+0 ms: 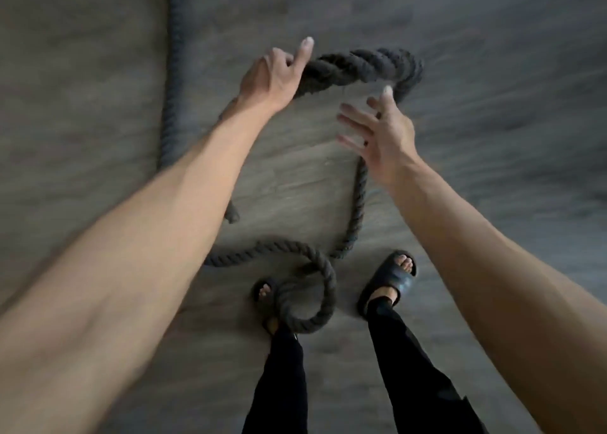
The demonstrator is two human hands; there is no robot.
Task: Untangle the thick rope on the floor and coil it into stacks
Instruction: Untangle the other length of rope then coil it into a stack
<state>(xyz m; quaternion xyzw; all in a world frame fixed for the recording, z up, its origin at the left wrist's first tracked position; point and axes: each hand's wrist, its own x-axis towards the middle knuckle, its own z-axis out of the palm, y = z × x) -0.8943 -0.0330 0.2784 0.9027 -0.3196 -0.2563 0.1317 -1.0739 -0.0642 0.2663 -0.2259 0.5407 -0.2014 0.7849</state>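
Rope status: thick dark-grey twisted rope (pixel 353 67) is spread over the grey wood-look floor (pixel 492 72). One raised bend sits ahead of me, a long run goes off up the left side, and a small loop lies over my left foot in its black slide sandal (pixel 264 290). Right black slide sandal (pixel 391 280) stands clear of it.

My left hand (pixel 274 80) is closed around the raised bend, index finger sticking out straight. My right hand (pixel 382 129) is spread wide, holding nothing, just beside the far side of that bend.

Handling guess: heavy for its length, limp but with some spring, so bends stay broad and won't fold tight. Coarse lay should grip well, no slip. Best to take it with a full palm wrap on the bend, second hand further along the same run, then feed loops. Need to free the foot loop first, trip risk.

No labels, brands or writing visible anywhere. Frame is motion-blurred.
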